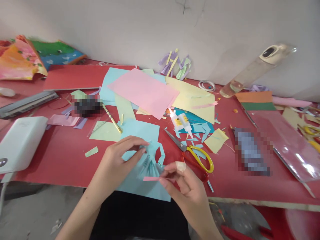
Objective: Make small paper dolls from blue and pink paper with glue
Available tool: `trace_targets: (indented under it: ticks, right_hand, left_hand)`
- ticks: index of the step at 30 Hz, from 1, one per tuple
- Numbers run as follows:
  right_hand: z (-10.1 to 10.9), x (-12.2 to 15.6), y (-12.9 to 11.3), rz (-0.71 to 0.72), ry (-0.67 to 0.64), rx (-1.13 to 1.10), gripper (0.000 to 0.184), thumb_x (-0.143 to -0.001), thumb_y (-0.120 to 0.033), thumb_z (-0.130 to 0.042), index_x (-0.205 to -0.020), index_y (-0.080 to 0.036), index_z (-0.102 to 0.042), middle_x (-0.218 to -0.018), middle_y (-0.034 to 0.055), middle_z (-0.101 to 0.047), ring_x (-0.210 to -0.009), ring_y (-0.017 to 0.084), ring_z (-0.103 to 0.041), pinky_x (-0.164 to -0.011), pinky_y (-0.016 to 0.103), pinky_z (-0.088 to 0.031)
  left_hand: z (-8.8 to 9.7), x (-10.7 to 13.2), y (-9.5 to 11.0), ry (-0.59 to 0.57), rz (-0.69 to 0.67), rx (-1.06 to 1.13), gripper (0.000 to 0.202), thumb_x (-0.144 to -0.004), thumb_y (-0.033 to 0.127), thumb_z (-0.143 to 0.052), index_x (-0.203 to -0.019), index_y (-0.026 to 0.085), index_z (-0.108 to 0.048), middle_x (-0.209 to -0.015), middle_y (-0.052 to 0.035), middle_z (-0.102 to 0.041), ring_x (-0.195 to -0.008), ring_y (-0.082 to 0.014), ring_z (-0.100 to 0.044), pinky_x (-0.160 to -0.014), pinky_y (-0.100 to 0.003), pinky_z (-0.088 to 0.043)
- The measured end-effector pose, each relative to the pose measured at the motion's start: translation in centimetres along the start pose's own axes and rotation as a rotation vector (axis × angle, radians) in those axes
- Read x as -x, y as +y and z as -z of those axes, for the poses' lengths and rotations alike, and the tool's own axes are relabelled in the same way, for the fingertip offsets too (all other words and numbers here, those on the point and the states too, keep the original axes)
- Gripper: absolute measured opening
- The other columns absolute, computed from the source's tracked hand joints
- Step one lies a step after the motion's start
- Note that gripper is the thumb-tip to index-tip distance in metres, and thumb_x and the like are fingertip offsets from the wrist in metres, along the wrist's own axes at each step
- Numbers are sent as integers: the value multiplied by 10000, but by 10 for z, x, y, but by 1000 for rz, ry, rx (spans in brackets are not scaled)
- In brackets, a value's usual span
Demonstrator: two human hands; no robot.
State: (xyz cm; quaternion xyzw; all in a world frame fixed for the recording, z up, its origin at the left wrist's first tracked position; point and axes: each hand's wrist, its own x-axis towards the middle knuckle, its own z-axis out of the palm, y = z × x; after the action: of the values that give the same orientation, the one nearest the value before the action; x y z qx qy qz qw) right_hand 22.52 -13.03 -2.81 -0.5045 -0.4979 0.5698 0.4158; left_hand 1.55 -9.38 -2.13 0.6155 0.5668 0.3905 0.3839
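Note:
A pleated blue paper piece [150, 166], fanned out like a small skirt, lies on a light blue sheet [157, 193] in front of me. My left hand [122, 160] is at its upper left, thumb and forefinger closed in a pinch; whatever is between the tips is too small to tell. Beside the pleats curls a bent blue paper strip [162, 154]. Between the thumb and fingers of my right hand [186, 183] is a narrow pink paper strip [152, 179], held across the lower edge of the pleats. One right finger wears a bandage [181, 166].
Yellow-handled scissors [200, 156] lie open right of the sheet, near two glue bottles [180, 121] and blue scraps. Pink paper [145, 91] and yellow paper [192, 100] are stacked behind. A white power bank [22, 143] stands left; a clear bottle [252, 75] leans on the wall.

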Motion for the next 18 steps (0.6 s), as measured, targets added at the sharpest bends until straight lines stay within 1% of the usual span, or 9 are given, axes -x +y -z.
trace_targets:
  ticks: [2,5,8,12,15,18]
  right_hand:
    - [-1,-3,0,-21,18,-30,181,-836,-314,-768,-982,-263,-675,-841,4,-695,-802,153,-697,-769,254,-600]
    - [-2,-8,-2,-59,53,-76,249,-822,-339,-784,-1020,-264,-653,-816,-5,-679,-795,145,-681,-752,245,-585]
    - [-6,-13,-5,-59,55,-104,292,-809,-353,-790,-1046,-268,-641,-848,-1,-688,-804,145,-676,-721,232,-572]
    - [-12,-17,-6,-67,76,-130,307,-800,-347,-790,-1048,-258,-632,-877,16,-709,-820,171,-687,-709,261,-573]
    - [-16,-18,-5,-63,77,-147,316,-804,-339,-791,-1062,-268,-623,-878,12,-722,-819,175,-696,-704,266,-568]
    - [-19,-16,-3,-35,122,-146,330,-803,-332,-795,-1080,-277,-626,-917,11,-731,-808,170,-697,-715,270,-564]
  left_hand:
    - [0,6,3,57,-8,-4,97,-921,254,-644,-992,289,-701,-994,27,-721,-916,-136,-679,-846,-227,-540]
    - [0,14,9,94,-12,-9,103,-941,261,-629,-998,304,-704,-1009,27,-719,-945,-138,-677,-819,-213,-551]
    - [-2,21,16,85,-26,-7,131,-960,270,-604,-1018,327,-707,-1041,27,-718,-1003,-148,-682,-762,-194,-567]
    - [-4,25,21,70,-68,-39,130,-948,271,-627,-1040,327,-700,-1061,16,-719,-1008,-162,-686,-711,-195,-575]
    - [-5,25,20,73,-102,-50,130,-924,261,-665,-1044,305,-691,-1052,2,-718,-981,-171,-689,-755,-226,-575]
    - [-6,26,17,69,-126,-31,160,-928,213,-655,-1058,302,-681,-1053,4,-708,-971,-158,-684,-831,-243,-557]
